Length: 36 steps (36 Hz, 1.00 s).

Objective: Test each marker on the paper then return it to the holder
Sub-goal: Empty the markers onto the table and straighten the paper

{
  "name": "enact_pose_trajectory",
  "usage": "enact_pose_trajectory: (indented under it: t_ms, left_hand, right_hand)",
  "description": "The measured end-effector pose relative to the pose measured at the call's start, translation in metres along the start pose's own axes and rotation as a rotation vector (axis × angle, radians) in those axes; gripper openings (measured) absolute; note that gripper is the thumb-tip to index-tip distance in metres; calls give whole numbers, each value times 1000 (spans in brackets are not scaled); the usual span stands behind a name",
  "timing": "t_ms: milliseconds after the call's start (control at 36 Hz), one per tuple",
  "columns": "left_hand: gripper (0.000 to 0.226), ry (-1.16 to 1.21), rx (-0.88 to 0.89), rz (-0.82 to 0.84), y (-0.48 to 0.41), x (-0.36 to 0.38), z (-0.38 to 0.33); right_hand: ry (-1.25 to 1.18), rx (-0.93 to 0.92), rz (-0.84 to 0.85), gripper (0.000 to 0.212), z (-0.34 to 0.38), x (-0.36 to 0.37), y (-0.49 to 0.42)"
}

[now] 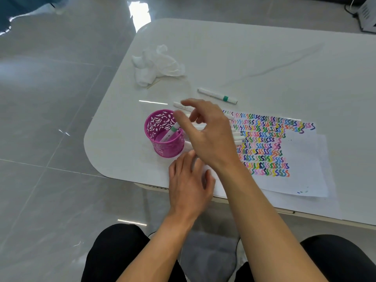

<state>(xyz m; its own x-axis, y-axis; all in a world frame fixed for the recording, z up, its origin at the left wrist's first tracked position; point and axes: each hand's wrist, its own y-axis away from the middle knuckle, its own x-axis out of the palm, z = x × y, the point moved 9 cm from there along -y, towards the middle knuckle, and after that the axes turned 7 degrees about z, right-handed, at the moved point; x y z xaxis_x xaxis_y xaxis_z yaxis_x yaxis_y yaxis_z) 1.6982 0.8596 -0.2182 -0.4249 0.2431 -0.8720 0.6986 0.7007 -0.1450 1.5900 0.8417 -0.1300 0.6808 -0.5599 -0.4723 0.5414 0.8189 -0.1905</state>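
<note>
Right hand (205,135) hides marker row (237,137); crumpled tissue (156,64), green-banded marker (216,96) beyond holder (162,148).

A plain indoor room, perhaps a home: a glossy white table (264,58) with rounded corners stands on large polished grey floor tiles (50,98), and a white appliance (366,15) sits beyond the table's far right corner.

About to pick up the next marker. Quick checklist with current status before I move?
1. Upright pink holder with room: ok; a single marker stands inside.
2. Free right hand: ok; open above the marker pile, holding nothing.
3. Free left hand: cannot tell; it rests on the paper, and something white may lie under its fingers.
4. Blank space for testing: ok; bare area right of the squiggles.
5. Loose markers gathered: not ok; the green-banded marker lies apart on the table.
</note>
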Motion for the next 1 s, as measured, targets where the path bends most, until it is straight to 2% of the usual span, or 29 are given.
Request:
enact_pose_trajectory:
  t_ms: [83, 194, 333, 417, 528, 611, 694, 806, 889, 1000]
  left_hand:
    - [33, -9, -1, -6, 1, 0, 1]
    - [32, -10, 4, -33, 1, 0, 1]
    - [38, -14, -1, -15, 1, 2, 1]
    - [33, 2, -2, 1, 0, 2, 1]
    - [28, 2, -40, 33, -2, 5, 3]
    - [27, -12, -46, 27, -2, 6, 2]
    - [26, -22, -56, 23, -3, 7, 3]
    - [28, -24, -54, 8, -5, 7, 2]
    - [29, -33, -59, 5, -6, 8, 2]
    - [30, -35, -64, -3, -8, 9, 1]
  right_hand:
    - [46, -4, 67, 27, 4, 11, -3]
    - [113, -30, 117, 10, 6, 17, -4]
    - [80, -60, 117, 9, 9, 11, -5]
    - [-32, -61, -40, 8, 8, -15, -5]
    - [-214, 32, -312, 6, -19, -59, 1]
    - [-248, 117, -396, 7, -47, -74, 9]
    - [-170, 199, -356, 8, -74, -72, 15]
    - [-14, 266, -191, 7, -100, -53, 21]
    - [94, 233, -144, 9, -104, -45, 26]
    - [182, 136, -165, 11, -92, -44, 27]
